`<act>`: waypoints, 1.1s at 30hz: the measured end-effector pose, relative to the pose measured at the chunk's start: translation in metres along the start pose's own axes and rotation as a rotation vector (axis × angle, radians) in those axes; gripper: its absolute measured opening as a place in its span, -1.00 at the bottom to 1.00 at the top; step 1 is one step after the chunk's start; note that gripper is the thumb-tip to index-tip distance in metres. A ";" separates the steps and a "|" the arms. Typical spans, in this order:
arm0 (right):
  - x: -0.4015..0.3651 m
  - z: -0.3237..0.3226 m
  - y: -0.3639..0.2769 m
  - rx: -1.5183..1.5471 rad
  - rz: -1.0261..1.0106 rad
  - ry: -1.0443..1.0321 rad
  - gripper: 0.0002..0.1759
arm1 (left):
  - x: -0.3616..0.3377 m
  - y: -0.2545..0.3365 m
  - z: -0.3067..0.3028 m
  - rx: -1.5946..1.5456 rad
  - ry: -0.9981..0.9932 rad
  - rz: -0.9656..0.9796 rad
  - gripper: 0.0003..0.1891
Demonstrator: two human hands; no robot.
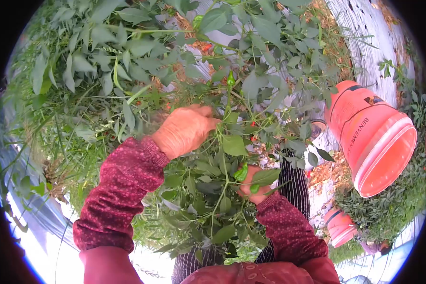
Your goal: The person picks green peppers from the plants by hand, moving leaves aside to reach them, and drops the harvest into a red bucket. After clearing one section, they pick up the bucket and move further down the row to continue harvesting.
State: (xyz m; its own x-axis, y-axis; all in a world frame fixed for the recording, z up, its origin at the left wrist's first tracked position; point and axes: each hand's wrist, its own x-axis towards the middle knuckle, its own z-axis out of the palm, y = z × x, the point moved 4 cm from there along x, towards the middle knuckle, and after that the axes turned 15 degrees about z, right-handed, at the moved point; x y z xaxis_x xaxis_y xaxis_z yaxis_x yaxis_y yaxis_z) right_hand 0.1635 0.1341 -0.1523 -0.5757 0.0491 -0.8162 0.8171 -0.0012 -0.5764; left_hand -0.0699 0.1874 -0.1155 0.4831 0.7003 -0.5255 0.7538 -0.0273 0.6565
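My left hand [184, 131] reaches into a leafy pepper plant, its fingers bent at a stem beside a broad leaf [234, 145]; whether they grip the stem is not clear. Lower and to the right, my right hand [252, 185] is partly covered by leaves, and its fingers are mostly hidden. A green pepper [241, 173] hangs in front of its fingers, with another green pepper [254, 188] just below. Higher up, a small green pepper [230, 79] stands on a stem above my hands.
A large pink bucket [352, 118] lies tilted at the right, its mouth facing down and right. A smaller pink bucket [340, 227] is further down. Pale sheeting [371, 42] runs along the upper right ground. Dense foliage and grass [52, 123] fill the left.
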 end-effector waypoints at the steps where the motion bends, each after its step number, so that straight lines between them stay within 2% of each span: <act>1: 0.001 0.002 0.001 -0.021 -0.002 -0.032 -0.81 | 0.000 0.000 0.002 -0.026 0.013 -0.035 -0.63; 3: 0.001 0.008 0.008 -0.041 -0.005 -0.059 -0.77 | -0.001 0.000 0.007 -0.048 0.025 -0.067 -0.60; 5: -0.007 -0.002 0.007 0.523 -0.176 0.033 -0.74 | 0.001 0.001 0.010 -0.124 0.082 -0.112 -0.53; 6: -0.009 -0.002 0.010 0.522 -0.175 0.037 -0.74 | 0.004 0.001 0.011 -0.124 0.083 -0.109 -0.53; 8: -0.009 -0.018 -0.012 0.403 0.008 0.014 -0.74 | 0.008 0.001 0.014 -0.135 -0.018 -0.182 -0.48; 9: -0.006 -0.009 -0.008 0.402 0.008 0.015 -0.74 | 0.008 0.001 0.014 -0.135 -0.018 -0.181 -0.48; 11: -0.006 -0.003 -0.006 0.577 -0.167 0.280 -0.73 | 0.006 0.001 0.013 -0.083 -0.007 -0.151 -0.53; 12: -0.007 -0.001 0.001 0.577 -0.167 0.281 -0.73 | 0.005 0.000 0.014 -0.082 -0.007 -0.150 -0.53; 14: -0.003 -0.004 0.000 0.614 0.081 -0.072 -0.79 | 0.005 -0.002 0.015 -0.348 0.053 -0.218 -0.60; 15: -0.004 -0.004 -0.001 0.614 0.081 -0.069 -0.79 | 0.004 -0.001 0.013 -0.347 0.053 -0.216 -0.60; 17: -0.007 -0.006 -0.003 0.670 0.044 -0.050 -0.86 | 0.007 0.014 -0.010 0.167 -0.108 -0.047 -0.67; 18: -0.009 -0.006 -0.003 0.672 0.048 -0.048 -0.86 | 0.007 0.020 -0.020 0.166 -0.110 -0.042 -0.67; 20: -0.013 -0.005 -0.007 1.253 0.035 -0.246 -0.93 | -0.001 0.031 -0.034 0.308 -0.217 -0.090 -0.73; 21: -0.013 -0.005 -0.010 1.540 0.022 -0.350 -0.91 | -0.008 0.036 -0.036 0.291 -0.222 -0.034 -0.75; 22: -0.008 0.000 -0.007 1.540 0.016 -0.351 -0.91 | -0.013 0.038 -0.040 0.296 -0.223 -0.035 -0.75; 24: 0.003 0.008 -0.002 0.255 -0.116 0.173 -0.85 | -0.020 0.046 -0.038 -0.091 -0.325 0.033 -0.75; 25: -0.006 -0.017 -0.021 -0.084 -0.194 0.319 -0.85 | -0.024 0.054 -0.044 -0.309 -0.248 0.089 -0.73; 26: -0.008 -0.014 -0.017 -0.076 -0.191 0.321 -0.85 | -0.029 0.055 -0.044 -0.308 -0.257 0.091 -0.73; 28: -0.006 0.001 -0.007 1.665 -0.143 -0.490 -0.85 | -0.039 0.049 -0.052 -0.245 -0.005 -0.008 -0.69; 29: -0.006 -0.003 -0.010 1.665 -0.151 -0.495 -0.85 | -0.043 0.036 -0.053 -0.222 0.067 -0.062 -0.67; 30: -0.005 -0.004 -0.009 1.266 -0.013 -0.339 -0.84 | -0.044 0.024 -0.055 -0.216 0.068 -0.066 -0.67; 31: -0.004 -0.006 -0.005 0.863 0.114 -0.184 -0.84 | -0.044 0.007 -0.057 -0.453 0.120 -0.218 -0.66; 32: -0.002 -0.002 -0.003 0.863 0.112 -0.186 -0.84 | -0.044 -0.005 -0.055 -0.692 0.172 -0.371 -0.64; 33: 0.000 0.004 0.003 0.831 0.069 -0.086 -0.83 | -0.042 -0.010 -0.055 -0.693 0.170 -0.373 -0.64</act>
State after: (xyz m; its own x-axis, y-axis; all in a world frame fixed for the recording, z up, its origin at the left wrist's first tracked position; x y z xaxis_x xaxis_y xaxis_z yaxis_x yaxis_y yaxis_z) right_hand 0.1660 0.1306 -0.1543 -0.5528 -0.0542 -0.8316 0.5824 -0.7388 -0.3390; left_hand -0.1219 0.1976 -0.0704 0.1375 0.6762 -0.7238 0.3777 0.6397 0.6694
